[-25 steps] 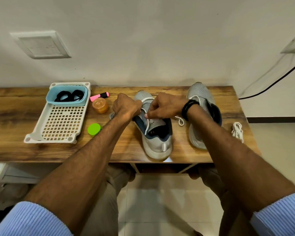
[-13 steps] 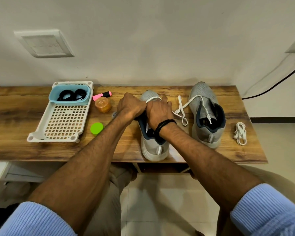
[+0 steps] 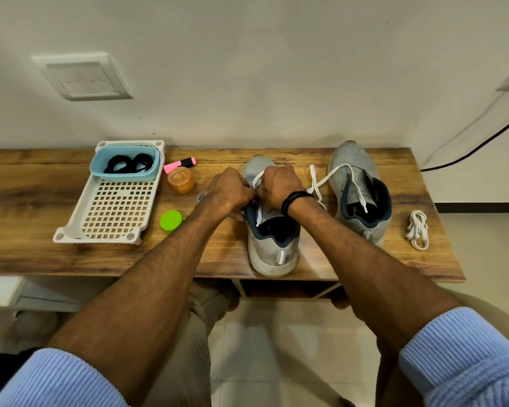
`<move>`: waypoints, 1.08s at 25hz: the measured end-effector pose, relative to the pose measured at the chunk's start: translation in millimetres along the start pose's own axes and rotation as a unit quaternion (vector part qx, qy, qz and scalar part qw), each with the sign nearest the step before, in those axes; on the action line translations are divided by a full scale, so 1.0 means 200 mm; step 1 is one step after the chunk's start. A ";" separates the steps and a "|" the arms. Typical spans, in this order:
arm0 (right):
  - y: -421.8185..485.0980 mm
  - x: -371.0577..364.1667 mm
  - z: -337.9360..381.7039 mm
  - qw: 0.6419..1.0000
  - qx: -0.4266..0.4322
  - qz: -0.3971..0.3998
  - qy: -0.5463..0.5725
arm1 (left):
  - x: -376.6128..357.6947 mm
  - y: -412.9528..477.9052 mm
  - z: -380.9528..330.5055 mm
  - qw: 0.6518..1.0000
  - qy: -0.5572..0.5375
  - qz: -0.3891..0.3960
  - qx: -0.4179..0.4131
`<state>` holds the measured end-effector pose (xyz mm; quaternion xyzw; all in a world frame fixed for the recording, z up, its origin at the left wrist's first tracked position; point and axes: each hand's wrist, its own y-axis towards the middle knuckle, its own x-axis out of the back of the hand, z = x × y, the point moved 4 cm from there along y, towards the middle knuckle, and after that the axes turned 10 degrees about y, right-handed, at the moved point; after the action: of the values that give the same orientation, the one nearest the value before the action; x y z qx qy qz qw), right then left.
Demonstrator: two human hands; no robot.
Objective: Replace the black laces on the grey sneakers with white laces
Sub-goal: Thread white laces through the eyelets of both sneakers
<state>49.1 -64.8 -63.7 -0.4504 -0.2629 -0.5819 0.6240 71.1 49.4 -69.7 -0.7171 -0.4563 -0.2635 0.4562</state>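
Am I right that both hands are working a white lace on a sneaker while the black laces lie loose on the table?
Not quite: the head view shows the black laces inside the blue tub in the tray, not loose on the table. The left hand and right hand are working a white lace on a sneaker.

Two grey sneakers (image 3: 272,257) (image 3: 362,165) are sitting on the bench (image 3: 27,254), one white lace bundle (image 3: 417,229) lying at its right edge. Near the left end are resting one tray (image 3: 115,207), one tub (image 3: 124,177), seemingly two black laces (image 3: 121,165), one highlighter (image 3: 180,165), one jar (image 3: 181,180), one cap (image 3: 171,220).
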 end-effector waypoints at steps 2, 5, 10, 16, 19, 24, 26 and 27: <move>0.02 0.01 -0.02 0.999 -0.003 0.036 0.014 | -0.02 0.02 0.01 1.000 -0.014 -0.019 0.008; -0.05 0.05 -0.01 0.998 0.015 0.055 0.023 | -0.01 0.05 0.04 0.997 -0.039 -0.058 0.015; -0.24 0.16 0.09 0.993 0.096 0.055 -0.033 | 0.02 0.08 0.05 0.992 -0.027 -0.122 0.024; -0.58 0.11 0.21 0.901 0.160 0.403 0.023 | 0.04 0.09 0.04 0.988 -0.047 -0.142 0.033; -0.60 0.07 0.18 0.887 0.137 0.440 -0.008 | 0.03 0.10 0.05 0.989 -0.056 -0.134 0.031; -0.26 0.21 0.00 0.999 0.021 0.047 0.010 | 0.02 0.14 0.08 0.989 -0.102 -0.107 0.018; -0.17 0.21 -0.04 0.996 -0.020 -0.085 0.024 | 0.00 0.15 0.08 0.989 -0.117 -0.087 0.024; -0.15 0.19 -0.03 0.994 -0.028 -0.101 0.038 | -0.01 0.14 0.07 0.989 -0.123 -0.076 0.021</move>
<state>26.5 -85.3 -26.2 -0.4167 -0.2671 -0.6653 0.5589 95.5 57.6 -89.0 -0.6975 -0.5675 -0.1979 0.3902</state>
